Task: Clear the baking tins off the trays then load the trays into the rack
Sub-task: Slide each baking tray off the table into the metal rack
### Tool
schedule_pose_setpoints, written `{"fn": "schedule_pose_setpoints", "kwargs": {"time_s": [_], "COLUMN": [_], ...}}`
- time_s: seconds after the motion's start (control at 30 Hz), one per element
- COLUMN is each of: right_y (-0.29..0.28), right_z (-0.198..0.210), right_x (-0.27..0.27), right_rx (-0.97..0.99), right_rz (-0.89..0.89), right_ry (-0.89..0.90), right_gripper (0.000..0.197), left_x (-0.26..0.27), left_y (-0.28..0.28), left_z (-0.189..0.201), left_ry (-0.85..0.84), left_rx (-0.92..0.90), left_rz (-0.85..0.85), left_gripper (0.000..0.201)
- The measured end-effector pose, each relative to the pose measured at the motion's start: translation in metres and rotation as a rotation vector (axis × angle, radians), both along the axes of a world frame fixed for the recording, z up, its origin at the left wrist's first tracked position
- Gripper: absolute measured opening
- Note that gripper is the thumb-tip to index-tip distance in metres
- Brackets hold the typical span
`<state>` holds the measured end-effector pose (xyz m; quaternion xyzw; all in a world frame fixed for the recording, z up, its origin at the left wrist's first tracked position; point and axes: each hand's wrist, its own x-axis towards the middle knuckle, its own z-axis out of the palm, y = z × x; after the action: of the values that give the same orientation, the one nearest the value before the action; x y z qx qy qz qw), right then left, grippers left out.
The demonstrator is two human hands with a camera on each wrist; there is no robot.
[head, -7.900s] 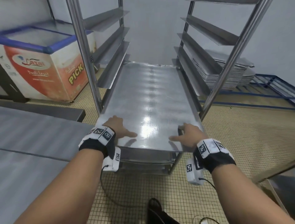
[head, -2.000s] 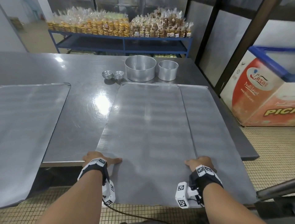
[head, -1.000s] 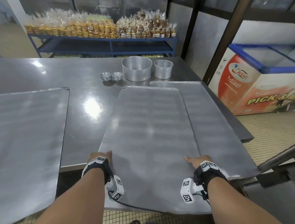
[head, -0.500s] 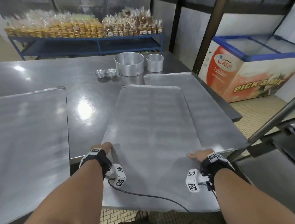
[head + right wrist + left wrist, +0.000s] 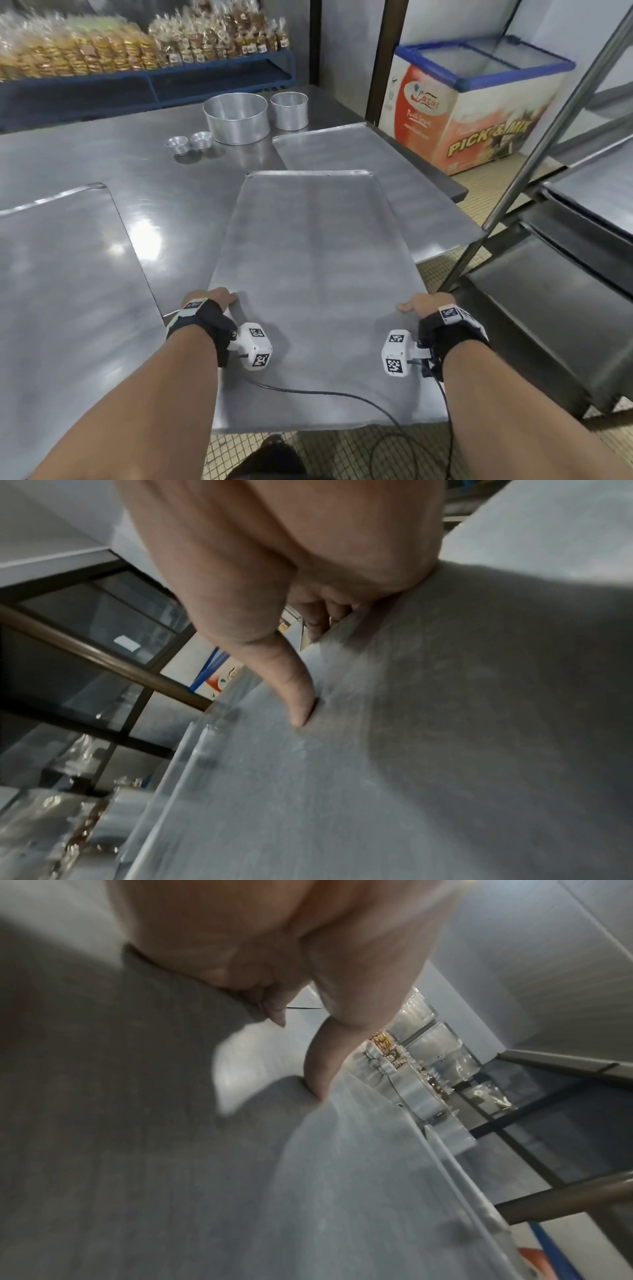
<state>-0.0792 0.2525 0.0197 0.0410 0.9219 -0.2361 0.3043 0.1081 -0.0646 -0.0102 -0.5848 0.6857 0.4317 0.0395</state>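
Note:
A large flat metal tray (image 5: pixel 308 274) is held level above the steel table (image 5: pixel 164 178), its near end out past the table's front edge. My left hand (image 5: pixel 212 301) grips its left edge, thumb (image 5: pixel 318 1074) on top and fingers curled beneath. My right hand (image 5: pixel 423 305) grips the right edge the same way, thumb (image 5: pixel 294 696) on top. A second tray (image 5: pixel 394 178) lies on the table at the right, a third tray (image 5: pixel 58 281) at the left. Two round baking tins (image 5: pixel 236 118) (image 5: pixel 289 109) and two small tins (image 5: pixel 190 142) stand at the table's far side. The rack (image 5: pixel 565 212) stands at the right.
A chest freezer (image 5: pixel 472 113) stands beyond the table's right end. A blue shelf (image 5: pixel 144 78) with bagged goods runs along the back. A black cable (image 5: pixel 325 397) trails across the tray's near end. Tiled floor (image 5: pixel 308 445) shows below.
The tray has been drawn further off the table towards me and swung right. The view has turned right, bringing the rack's post and shelves into sight. Both hands keep their grip.

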Motion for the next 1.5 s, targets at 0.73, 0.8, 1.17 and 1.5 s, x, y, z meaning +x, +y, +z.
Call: {"fn": "schedule_pose_setpoints", "kwargs": {"time_s": [0.73, 0.8, 1.17, 1.5], "right_y": [0.009, 0.017, 0.095, 0.160], "right_z": [0.036, 0.048, 0.091, 0.127], "right_x": [0.197, 0.214, 0.266, 0.286], "right_rx": [-0.254, -0.266, -0.311, -0.438], "right_rz": [-0.876, -0.932, -1.192, -1.375], "right_ry": [0.275, 0.317, 0.411, 0.504], "right_gripper": [0.057, 0.057, 0.034, 0.018], "left_x": [0.032, 0.024, -0.023, -0.066], "left_y": [-0.054, -0.044, 0.051, 0.153], "left_z": [0.060, 0.071, 0.114, 0.136], "left_ry": [0.210, 0.242, 0.357, 0.392], "left_rx": [0.000, 0.006, 0.031, 0.065], "left_rz": [-0.318, -0.370, -0.563, -0.716], "left_gripper": [0.037, 0.048, 0.027, 0.035]}}
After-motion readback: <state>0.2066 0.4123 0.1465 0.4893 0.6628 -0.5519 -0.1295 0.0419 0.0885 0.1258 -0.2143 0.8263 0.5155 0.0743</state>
